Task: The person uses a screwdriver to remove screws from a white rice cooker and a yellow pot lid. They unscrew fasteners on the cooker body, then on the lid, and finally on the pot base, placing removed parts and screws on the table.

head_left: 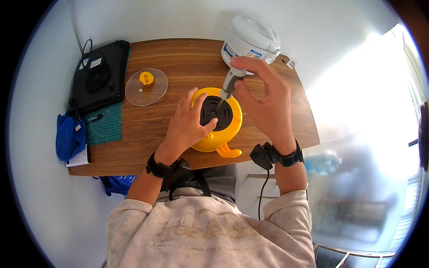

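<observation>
A round yellow appliance that looks like a small electric pot [235, 120] lies bottom up on the table. Its black slotted base disc [223, 121] faces up, and a yellow handle [229, 152] points toward me. My left hand [187, 120] holds the pot's left side, thumb on the disc and fingers along the rim. In my right hand [268, 102], closed around the grey handle, is a screwdriver [230, 84]. The tilted shaft reaches down to the centre of the disc, where a small round fitting shows near the tip.
Left of the pot lies a clear round lid [149, 94] with a yellow knob and small loose parts. A black device [98, 76] rests on a green cutting mat [107, 125], near a blue bag [70, 136]. At the back right stands a white rice cooker [250, 38].
</observation>
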### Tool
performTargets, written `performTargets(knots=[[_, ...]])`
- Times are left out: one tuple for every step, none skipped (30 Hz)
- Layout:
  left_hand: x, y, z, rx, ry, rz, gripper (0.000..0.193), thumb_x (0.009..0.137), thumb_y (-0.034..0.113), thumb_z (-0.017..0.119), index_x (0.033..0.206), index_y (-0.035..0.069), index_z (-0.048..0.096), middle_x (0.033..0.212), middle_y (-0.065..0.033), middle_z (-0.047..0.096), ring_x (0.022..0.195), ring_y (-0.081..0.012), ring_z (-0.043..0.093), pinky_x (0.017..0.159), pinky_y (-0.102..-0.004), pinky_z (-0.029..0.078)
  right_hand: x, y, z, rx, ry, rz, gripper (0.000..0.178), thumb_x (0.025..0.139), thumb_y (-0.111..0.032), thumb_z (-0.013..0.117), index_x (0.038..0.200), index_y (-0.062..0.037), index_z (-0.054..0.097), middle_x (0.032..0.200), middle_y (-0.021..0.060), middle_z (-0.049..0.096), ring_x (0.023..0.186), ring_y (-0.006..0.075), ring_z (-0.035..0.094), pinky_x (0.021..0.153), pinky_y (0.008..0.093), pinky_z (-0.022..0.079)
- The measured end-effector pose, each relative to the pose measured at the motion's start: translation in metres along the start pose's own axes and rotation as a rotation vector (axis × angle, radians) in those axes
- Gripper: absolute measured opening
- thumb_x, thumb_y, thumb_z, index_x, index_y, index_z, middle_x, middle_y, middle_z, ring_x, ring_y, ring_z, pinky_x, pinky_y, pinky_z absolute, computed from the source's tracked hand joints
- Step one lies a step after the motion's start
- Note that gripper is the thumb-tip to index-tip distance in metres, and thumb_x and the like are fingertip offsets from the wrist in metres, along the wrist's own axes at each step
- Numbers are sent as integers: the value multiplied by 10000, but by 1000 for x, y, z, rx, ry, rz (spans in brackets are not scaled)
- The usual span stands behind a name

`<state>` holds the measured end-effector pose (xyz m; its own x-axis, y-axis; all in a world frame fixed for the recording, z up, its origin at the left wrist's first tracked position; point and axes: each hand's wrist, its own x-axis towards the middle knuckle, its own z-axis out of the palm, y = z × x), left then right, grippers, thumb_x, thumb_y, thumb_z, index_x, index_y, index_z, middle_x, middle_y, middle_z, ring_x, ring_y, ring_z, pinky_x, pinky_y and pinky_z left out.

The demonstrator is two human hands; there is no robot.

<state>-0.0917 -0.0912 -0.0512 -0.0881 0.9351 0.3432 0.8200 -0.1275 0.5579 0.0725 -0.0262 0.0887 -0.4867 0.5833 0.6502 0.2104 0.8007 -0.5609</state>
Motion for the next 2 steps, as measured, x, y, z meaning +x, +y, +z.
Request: performTargets(knots=[[0, 0, 0, 3, -3, 0, 711, 864, 387, 742, 1438, 66, 472, 1531, -209, 366, 1388, -403, 414, 1132, -481, 413, 0, 0, -1, -42, -21, -29, 399, 784, -153, 840, 1150, -79, 699, 1140, 89, 677, 1004, 240, 679, 857, 310, 526], [0, 0, 0, 2, -3, -1, 711, 864, 387, 742, 1438, 66, 472, 1531, -209, 366, 1388, -403, 414, 1132, -481, 413, -1, 1, -1, -83, -42, -58, 390, 801, -145, 823, 1162, -74, 692, 1206, 92, 667, 1042, 236, 676, 879, 320, 527]])
